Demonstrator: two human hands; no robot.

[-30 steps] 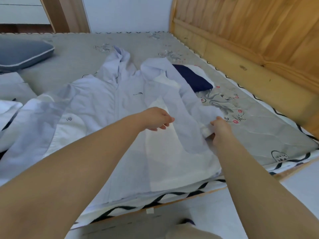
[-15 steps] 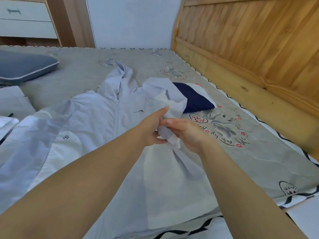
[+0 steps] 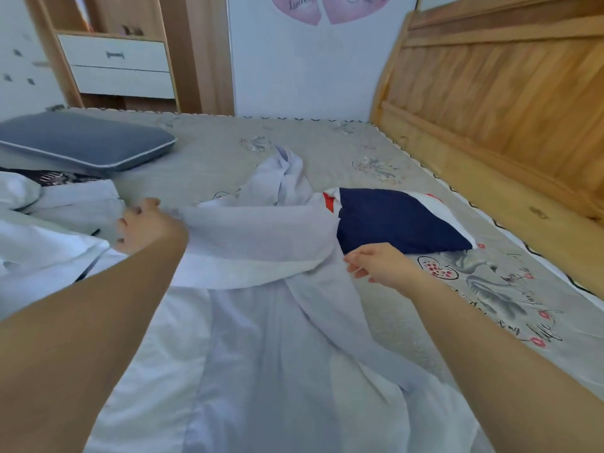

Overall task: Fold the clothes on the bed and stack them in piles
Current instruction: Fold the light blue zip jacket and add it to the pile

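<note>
A pale lilac and white hooded jacket (image 3: pixel 261 338) lies spread on the bed (image 3: pixel 408 328) in front of me. One sleeve (image 3: pixel 255 243) is stretched across the jacket's chest toward the left. My left hand (image 3: pixel 143 225) grips the end of that sleeve at the left. My right hand (image 3: pixel 379 263) hovers by the jacket's right shoulder with loose fingers, holding nothing. A folded navy, white and red garment (image 3: pixel 398 220) lies just behind my right hand.
More white clothes (image 3: pixel 42 243) are heaped at the left. A grey-blue pillow (image 3: pixel 81 142) sits at the back left. The wooden headboard (image 3: pixel 506 103) runs along the right. A cabinet with drawers (image 3: pixel 114 63) stands beyond the bed.
My left hand took the sleeve end from my right hand and pulled it leftward across the jacket. My right hand let go and stayed near the right shoulder. The view tilted upward.
</note>
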